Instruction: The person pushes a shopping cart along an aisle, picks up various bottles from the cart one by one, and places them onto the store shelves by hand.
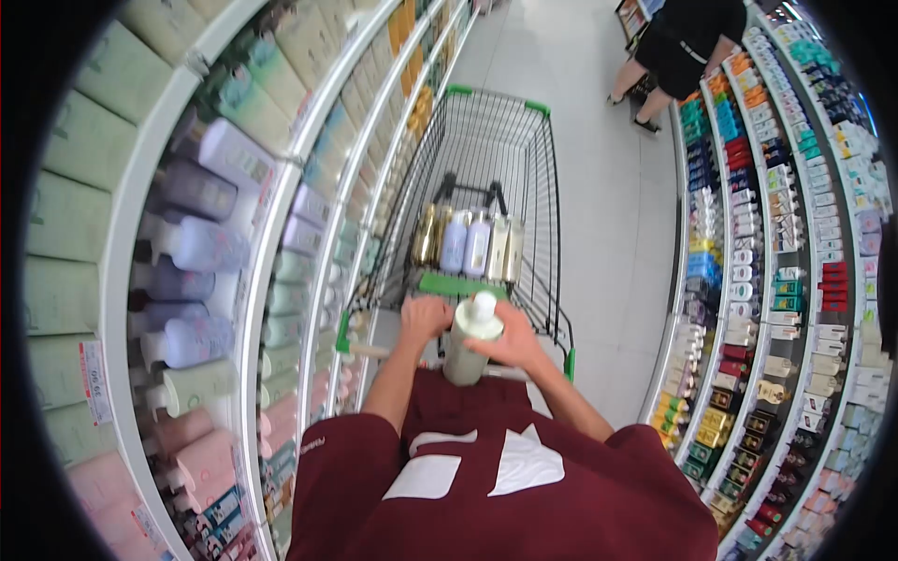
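My right hand (505,337) is wrapped around a pale green bottle (463,355) with a white top, held upright in front of my shirt. Just left of the bottle, my left hand (427,317) is closed near the shopping cart's handle; whatever its fingers hold is hidden. Ahead of both hands is the wire shopping cart (554,178) with green corners. Inside it stand a gold bottle (427,238), lavender bottles (454,245) and cream bottles (505,251) in a row at the near end.
Close on the left, a shelf holds lavender bottles (201,245), pink bottles (208,467) and green packs. Shelves of small bottles and boxes (739,290) line the right. A person in black (687,47) stands ahead at the right, by the pale tiled floor (603,187).
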Tool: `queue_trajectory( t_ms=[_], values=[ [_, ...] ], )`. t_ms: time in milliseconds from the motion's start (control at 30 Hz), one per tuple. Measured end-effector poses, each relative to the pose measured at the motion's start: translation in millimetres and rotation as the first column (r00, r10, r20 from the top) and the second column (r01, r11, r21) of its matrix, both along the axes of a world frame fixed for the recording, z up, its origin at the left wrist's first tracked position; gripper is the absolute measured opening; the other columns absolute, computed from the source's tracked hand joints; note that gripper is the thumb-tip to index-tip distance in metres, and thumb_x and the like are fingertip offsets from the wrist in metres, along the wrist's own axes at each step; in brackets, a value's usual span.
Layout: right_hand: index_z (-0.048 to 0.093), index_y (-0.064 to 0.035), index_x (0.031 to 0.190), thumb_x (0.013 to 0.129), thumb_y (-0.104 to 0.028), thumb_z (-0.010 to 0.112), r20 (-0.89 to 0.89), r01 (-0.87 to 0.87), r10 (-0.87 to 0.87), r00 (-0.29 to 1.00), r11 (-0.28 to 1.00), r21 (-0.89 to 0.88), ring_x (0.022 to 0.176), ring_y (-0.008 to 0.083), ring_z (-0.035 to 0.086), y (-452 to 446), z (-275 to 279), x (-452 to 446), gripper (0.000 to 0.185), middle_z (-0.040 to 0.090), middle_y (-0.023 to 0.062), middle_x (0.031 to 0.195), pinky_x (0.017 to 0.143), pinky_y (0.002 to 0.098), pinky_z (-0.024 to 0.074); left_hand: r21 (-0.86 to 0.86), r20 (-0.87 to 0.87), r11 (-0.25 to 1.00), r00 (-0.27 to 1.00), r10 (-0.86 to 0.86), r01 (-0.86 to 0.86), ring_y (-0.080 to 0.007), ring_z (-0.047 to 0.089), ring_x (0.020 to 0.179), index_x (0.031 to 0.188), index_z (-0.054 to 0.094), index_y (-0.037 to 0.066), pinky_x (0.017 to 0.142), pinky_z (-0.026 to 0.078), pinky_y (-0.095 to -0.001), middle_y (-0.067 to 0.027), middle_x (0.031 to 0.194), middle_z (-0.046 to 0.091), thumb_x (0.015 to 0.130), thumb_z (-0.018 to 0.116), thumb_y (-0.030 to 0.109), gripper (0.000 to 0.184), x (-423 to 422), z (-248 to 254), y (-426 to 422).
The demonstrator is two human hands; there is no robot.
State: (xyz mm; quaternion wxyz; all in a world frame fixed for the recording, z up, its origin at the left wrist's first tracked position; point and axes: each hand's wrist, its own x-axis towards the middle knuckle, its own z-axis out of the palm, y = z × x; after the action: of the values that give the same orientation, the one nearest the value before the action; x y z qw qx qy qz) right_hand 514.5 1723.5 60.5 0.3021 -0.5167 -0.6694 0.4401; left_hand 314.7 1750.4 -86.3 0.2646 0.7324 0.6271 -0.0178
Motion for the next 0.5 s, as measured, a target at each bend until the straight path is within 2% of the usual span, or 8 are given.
queue_trajectory(
  t_ms=[67,133,233,267,333,400,433,500],
  values=[
    [0.067,-0.009,0.114,0.069,-0.046,0.085,-0.007,-0.025,0.025,1.0,1.0,-0.013,0.093,0.0355,0.064,-0.2,11.5,-4.6,0.06,0.067,0.0164,0.101,0.084,0.0443,0.0504,-0.044,-0.019,0.999,1.0,-0.022,0.021,-0.0345,0.071,0.086,0.08,0.078,0.007,0.093,0.048,-0.0523,-0.0186,0.091,0.074,0.087,0.054,0.034,0.036,0.1,0.6,2.3],
    [0.066,-0.0091,0.116,0.071,-0.046,0.084,0.009,-0.033,0.033,0.999,0.999,0.029,0.094,0.0357,0.063,-0.7,17.7,-5.7,0.061,0.066,0.0168,0.102,0.084,0.0443,0.0502,0.123,0.014,0.99,0.997,-0.072,0.07,-0.0337,0.067,0.1,0.096,0.074,0.007,0.101,0.041,-0.0562,-0.0175,0.103,0.07,0.089,0.054,0.03,0.032,-4.1,-3.9,-3.6],
    [0.065,-0.0092,0.118,0.072,-0.046,0.083,-0.005,-0.006,0.006,1.0,0.999,-0.049,0.095,0.0354,0.062,-4.8,12.3,0.4,0.061,0.065,0.0163,0.101,0.085,0.0442,0.0496,0.328,0.046,0.941,0.993,-0.11,0.089,-0.0341,0.067,0.098,0.098,0.07,0.005,0.101,0.042,-0.0519,-0.0161,0.102,0.07,0.087,0.058,0.021,0.023,-3.4,10.4,-5.7],
    [0.065,-0.0092,0.118,0.072,-0.046,0.083,-0.01,0.004,-0.005,1.0,0.999,-0.034,0.095,0.0354,0.062,-5.9,11.9,1.3,0.061,0.065,0.0163,0.101,0.085,0.0442,0.0496,0.305,0.207,0.952,0.977,-0.044,-0.022,-0.0355,0.066,0.098,0.098,0.07,0.004,0.099,0.044,-0.05,-0.0162,0.102,0.07,0.085,0.06,0.018,0.021,-1.1,16.1,-5.1],
    [0.065,-0.0096,0.118,0.072,-0.045,0.083,0.033,-0.048,0.048,0.998,0.999,0.008,0.096,0.0349,0.061,-7.9,21.2,0.6,0.061,0.065,0.0149,0.098,0.086,0.0436,0.049,0.252,0.485,0.954,0.874,0.021,-0.162,-0.0335,0.067,0.098,0.104,0.069,0.001,0.09,0.05,-0.0412,-0.0167,0.103,0.071,0.088,0.063,0.012,0.02,4.4,37.6,-12.6],
    [0.065,-0.0097,0.117,0.072,-0.044,0.083,0.022,-0.022,0.021,1.0,1.0,0.008,0.096,0.0344,0.061,-7.1,27.5,0.9,0.06,0.066,0.0145,0.101,0.087,0.0434,0.049,-0.175,0.754,0.95,0.585,0.299,-0.26,-0.0233,0.068,0.098,0.11,0.069,0.0,0.085,0.051,-0.0366,-0.0131,0.103,0.072,0.098,0.057,0.019,0.025,10.7,43.5,-27.3],
    [0.065,-0.0089,0.118,0.072,-0.044,0.084,0.006,-0.026,0.026,1.0,1.0,0.008,0.095,0.0342,0.062,-7.4,27.4,0.8,0.06,0.065,0.0149,0.102,0.087,0.0427,0.0496,-0.166,0.755,0.953,0.59,0.288,-0.253,-0.0233,0.068,0.098,0.11,0.069,0.0,0.085,0.051,-0.0366,-0.0131,0.103,0.072,0.098,0.057,0.019,0.025,10.0,39.8,-36.8],
    [0.065,-0.0081,0.118,0.071,-0.043,0.086,-0.015,-0.003,0.003,1.0,1.0,0.007,0.092,0.0337,0.062,-7.1,26.6,-0.5,0.061,0.065,0.0153,0.103,0.084,0.042,0.0505,-0.351,0.839,0.897,0.335,0.428,-0.268,-0.0148,0.064,0.1,0.114,0.068,0.001,0.087,0.05,-0.0314,-0.0092,0.104,0.072,0.106,0.046,0.027,0.035,5.6,28.2,-57.7]
  ],
)
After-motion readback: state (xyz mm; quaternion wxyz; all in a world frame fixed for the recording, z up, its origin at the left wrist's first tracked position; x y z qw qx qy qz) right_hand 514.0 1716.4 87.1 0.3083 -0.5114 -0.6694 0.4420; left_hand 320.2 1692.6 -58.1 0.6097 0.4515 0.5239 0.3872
